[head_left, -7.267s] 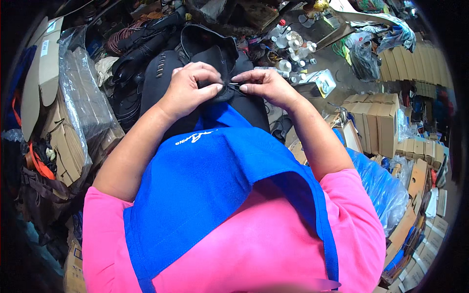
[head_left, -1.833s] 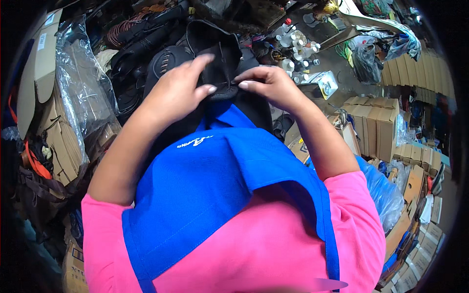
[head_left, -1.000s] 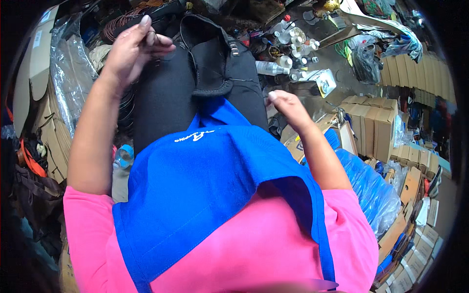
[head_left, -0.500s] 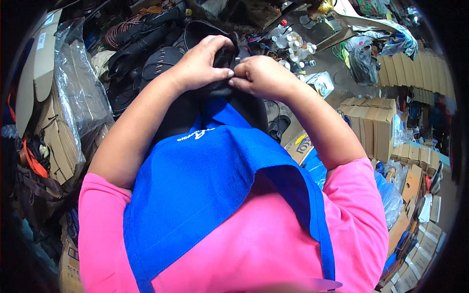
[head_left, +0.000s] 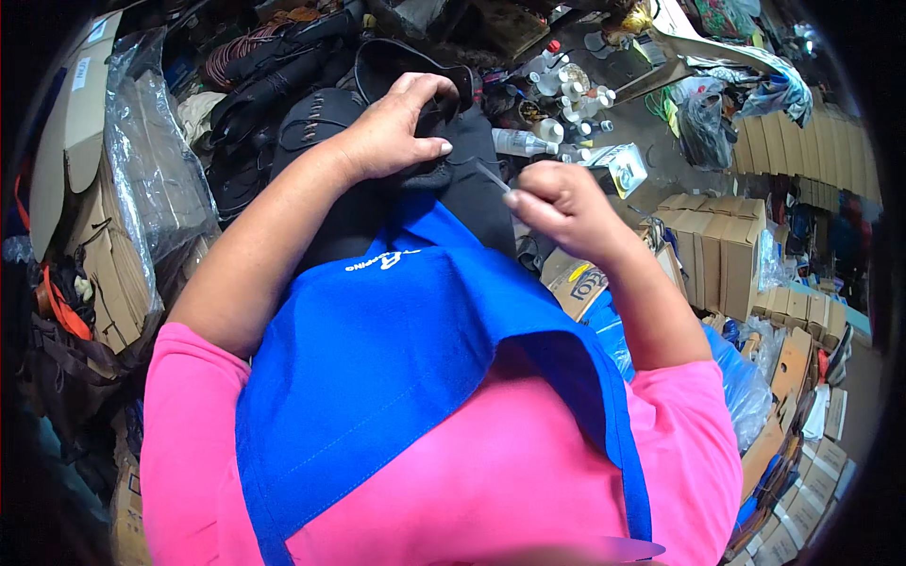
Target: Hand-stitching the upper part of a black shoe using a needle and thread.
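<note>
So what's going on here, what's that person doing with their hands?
A person in a blue apron has a black shoe-like piece on their lap. Their left hand is on the piece, thumb and fingers spread apart. Their right hand pinches a thin, light-coloured tool that points toward the piece. Plastic bottles and cardboard boxes stand or lie off to the right.

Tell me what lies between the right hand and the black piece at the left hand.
In the head view, a thin, light-coloured tool, held in the right hand, crosses above the black-trousered leg.
</note>
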{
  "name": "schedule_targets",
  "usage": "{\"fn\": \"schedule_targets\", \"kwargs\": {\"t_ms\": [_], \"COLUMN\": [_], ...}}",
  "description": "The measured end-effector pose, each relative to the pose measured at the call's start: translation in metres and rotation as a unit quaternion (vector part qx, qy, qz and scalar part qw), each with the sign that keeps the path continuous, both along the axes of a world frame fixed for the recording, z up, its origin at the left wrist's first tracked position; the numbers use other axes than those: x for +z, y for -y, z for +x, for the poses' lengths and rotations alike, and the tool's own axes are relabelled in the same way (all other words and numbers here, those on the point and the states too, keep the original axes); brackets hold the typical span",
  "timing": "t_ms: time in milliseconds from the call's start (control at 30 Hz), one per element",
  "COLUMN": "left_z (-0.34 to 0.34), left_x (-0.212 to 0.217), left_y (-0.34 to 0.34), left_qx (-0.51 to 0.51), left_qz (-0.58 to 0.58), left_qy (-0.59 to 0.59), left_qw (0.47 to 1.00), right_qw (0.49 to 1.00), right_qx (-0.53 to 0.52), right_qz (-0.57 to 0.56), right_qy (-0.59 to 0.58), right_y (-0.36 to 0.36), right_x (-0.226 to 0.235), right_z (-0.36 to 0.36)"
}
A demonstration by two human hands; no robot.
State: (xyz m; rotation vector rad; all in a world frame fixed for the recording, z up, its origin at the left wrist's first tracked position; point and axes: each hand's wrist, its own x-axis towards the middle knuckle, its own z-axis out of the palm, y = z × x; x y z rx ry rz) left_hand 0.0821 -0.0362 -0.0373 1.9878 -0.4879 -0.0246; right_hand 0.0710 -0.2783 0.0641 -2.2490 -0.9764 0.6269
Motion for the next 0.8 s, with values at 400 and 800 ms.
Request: {"fn": "schedule_targets", "kwargs": {"t_ms": [400, 800], "left_z": [0.025, 0.036], "left_x": [0.022, 0.025], "left_y": [-0.018, -0.01], "left_qx": [-0.116, -0.153], "left_qz": [0.064, 0.064], "left_qy": [-0.061, -0.105], "left_qw": [0.989, 0.98], "right_qw": [0.99, 0.984], "right_qx": [-0.023, -0.041], "right_qz": [-0.03, -0.098], "right_qy": [0.134, 0.144], "right_y": [-0.021, -0.031], "right_x": [-0.028, -0.016], "right_z": [0.011, 0.01]}}
